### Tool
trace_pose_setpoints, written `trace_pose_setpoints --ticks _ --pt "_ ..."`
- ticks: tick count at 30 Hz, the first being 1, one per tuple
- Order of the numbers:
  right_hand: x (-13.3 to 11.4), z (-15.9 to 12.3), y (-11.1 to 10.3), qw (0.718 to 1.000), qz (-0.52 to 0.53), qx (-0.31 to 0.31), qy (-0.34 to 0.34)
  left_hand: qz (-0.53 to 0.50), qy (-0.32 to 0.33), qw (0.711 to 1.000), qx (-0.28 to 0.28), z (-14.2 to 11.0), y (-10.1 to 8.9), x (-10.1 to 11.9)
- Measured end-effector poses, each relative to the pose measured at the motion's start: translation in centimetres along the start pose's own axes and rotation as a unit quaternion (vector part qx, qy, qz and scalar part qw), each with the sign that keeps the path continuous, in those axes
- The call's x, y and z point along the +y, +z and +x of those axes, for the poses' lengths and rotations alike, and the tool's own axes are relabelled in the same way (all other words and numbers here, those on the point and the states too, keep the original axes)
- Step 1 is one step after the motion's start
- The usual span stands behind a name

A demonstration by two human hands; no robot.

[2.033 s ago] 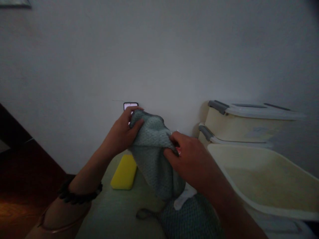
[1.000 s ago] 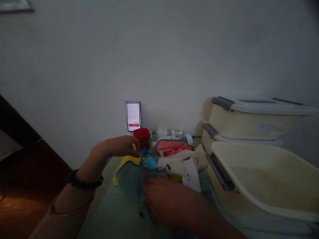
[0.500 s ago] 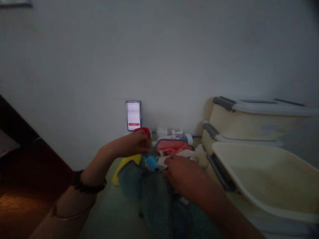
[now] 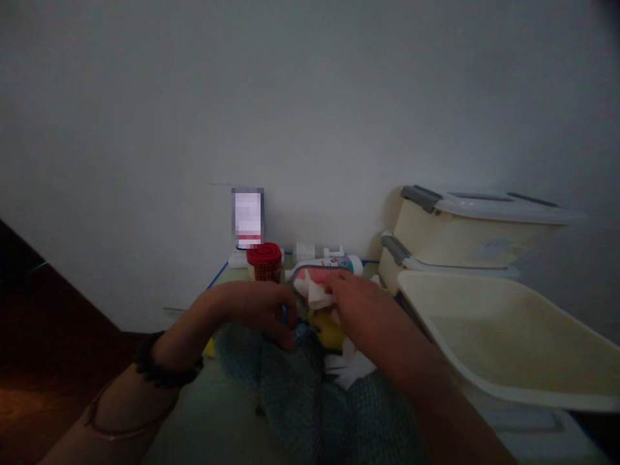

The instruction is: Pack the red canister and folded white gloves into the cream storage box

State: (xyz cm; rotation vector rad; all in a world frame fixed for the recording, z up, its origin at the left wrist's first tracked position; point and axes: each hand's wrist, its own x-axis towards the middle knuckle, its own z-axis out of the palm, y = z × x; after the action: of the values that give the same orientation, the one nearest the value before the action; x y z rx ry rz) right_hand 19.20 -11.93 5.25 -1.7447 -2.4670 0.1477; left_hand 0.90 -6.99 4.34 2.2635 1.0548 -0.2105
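- Grey-green waffle cloth (image 4: 290, 394), dk mesh edging: heaped on pale green tabletop (image 4: 194, 420), front ctr, below both hands.
- L hand (image 4: 252, 309): fingers curled, narrow gap, above cloth's far edge; contact or grip, can't tell.
- Blue-labelled bottle (image 4: 301, 330): by L fingertips, mostly hidden.
- R hand (image 4: 368, 316): fingertips closed on limp white sheet (image 4: 318, 296), tissue or thin fabric, can't tell.
- Pink cloth (image 4: 300, 275), grey trim: just behind sheet.
- Chg: white sheet now hangs from R fingers, up against pink cloth; more of yellow packet (image 4: 328, 330) shows than 0.5 s ago. Likely means pile is easier to reach into.
- White scrap (image 4: 351, 367): R of packet, on/near cloth.
- Rear: white bottle (image 4: 356, 263), lying; clear pump bottle (image 4: 305, 252), ditto; red roll (image 4: 265, 250) in woven-look cup; phone (image 4: 248, 216), upright by wall.
- R side: cream lidded bins (image 4: 445, 239), stacked; open cream bin (image 4: 523, 349) in front.
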Motion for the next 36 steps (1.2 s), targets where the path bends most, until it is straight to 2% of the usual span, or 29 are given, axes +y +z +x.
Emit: trace_pose_setpoints --ticks 3,6,8,9,10,12,15,18,20,22,27,33,36 --pt "0.3 -0.6 -1.7 0.986 0.028 0.166 -0.009 -0.008 -0.008 1.0 0.003 -0.1 -0.1 -0.1" --pt "0.2 -1.0 -2.8 0.942 0.061 0.331 0.0 -0.005 -0.022 0.999 0.035 -0.4 -0.4 -0.4" --pt "0.3 -1.1 -3.1 0.909 0.074 0.41 -0.004 0.003 -0.03 0.998 0.064 -0.7 -0.7 -0.6" --pt "0.5 -1.2 -3.2 0.902 0.075 0.425 -0.003 0.008 -0.033 0.997 0.073 -0.8 -0.8 -0.8" --pt "0.6 -1.2 -3.2 0.905 0.073 0.419 -0.002 0.014 -0.037 0.996 0.078 -1.0 -0.9 -1.0" --pt "1.0 -1.3 -2.8 0.939 0.059 0.338 -0.001 0.029 -0.054 0.994 0.085 -1.1 -1.2 -1.4" --pt "1.1 -1.4 -1.9 0.994 0.02 0.109 0.006 0.051 -0.072 0.991 0.098 -1.2 -1.4 -2.0" --pt "0.0 -1.3 -0.6 0.996 0.003 -0.088 0.014 0.056 -0.067 0.99 0.11 -0.9 -1.4 -2.5" --pt "-1.0 -1.0 0.3 0.989 0.001 -0.15 -0.004 0.053 -0.065 0.991 0.108 -0.7 -1.3 -2.6" --pt "-1.9 -0.7 1.3 0.987 -0.011 -0.159 -0.016 0.052 -0.066 0.991 0.106 -0.6 -1.3 -2.6" --pt "-2.0 0.4 2.9 0.993 -0.04 -0.106 -0.02 0.055 -0.054 0.987 0.141 -0.6 -1.1 -2.8" --pt "-1.1 0.4 1.2 0.996 -0.045 -0.073 -0.025 0.053 -0.024 0.988 0.143 -0.5 -1.2 -2.9" --pt "-1.0 -0.1 0.6 0.996 -0.054 -0.068 -0.022 0.057 0.007 0.976 0.21 -0.2 -1.6 -3.3"
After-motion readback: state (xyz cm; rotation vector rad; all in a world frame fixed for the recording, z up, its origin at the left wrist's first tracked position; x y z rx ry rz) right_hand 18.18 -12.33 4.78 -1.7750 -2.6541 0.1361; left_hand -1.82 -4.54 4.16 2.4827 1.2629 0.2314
